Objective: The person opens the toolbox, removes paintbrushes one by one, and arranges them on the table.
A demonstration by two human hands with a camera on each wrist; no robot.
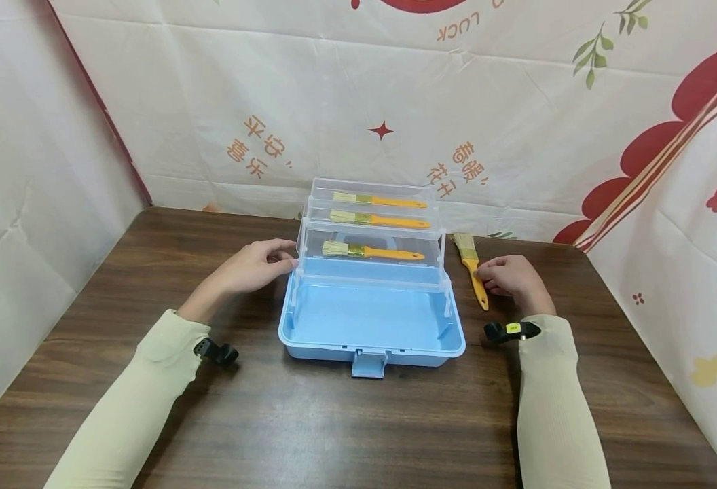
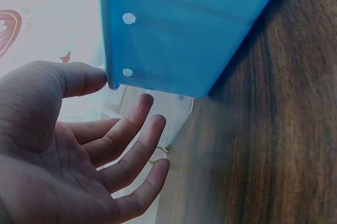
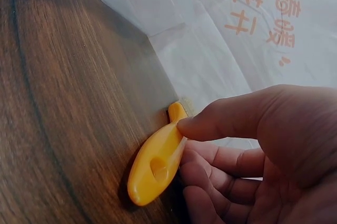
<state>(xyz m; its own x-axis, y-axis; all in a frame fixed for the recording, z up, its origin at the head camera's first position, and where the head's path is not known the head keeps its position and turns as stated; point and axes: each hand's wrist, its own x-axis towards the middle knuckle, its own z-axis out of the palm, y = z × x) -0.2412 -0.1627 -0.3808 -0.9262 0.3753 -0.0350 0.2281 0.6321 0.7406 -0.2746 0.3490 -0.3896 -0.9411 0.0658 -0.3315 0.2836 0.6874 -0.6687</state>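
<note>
A blue toolbox (image 1: 367, 316) with an unfolded stack of clear trays (image 1: 389, 272) stands mid-table. Three paintbrushes with yellow handles lie in the trays, one per tier: a top brush (image 1: 398, 202), a middle brush (image 1: 401, 221) and a lower brush (image 1: 395, 254). My left hand (image 1: 251, 267) is at the box's left rear corner; its thumb touches the rim (image 2: 109, 34) while the other fingers stay loosely bent beside the wall. To the right of the box, my right hand (image 1: 513, 277) pinches the handle of another paintbrush (image 1: 479, 288), thumb against fingers (image 3: 210, 153). That brush's bristles point toward the back.
A printed white cloth (image 1: 358, 88) hangs behind the dark wooden table (image 1: 334, 428) and along both sides. The box's front latch (image 1: 369, 365) hangs down. A black wrist strap (image 1: 511, 331) sits on my right wrist, another strap (image 1: 216, 353) on my left.
</note>
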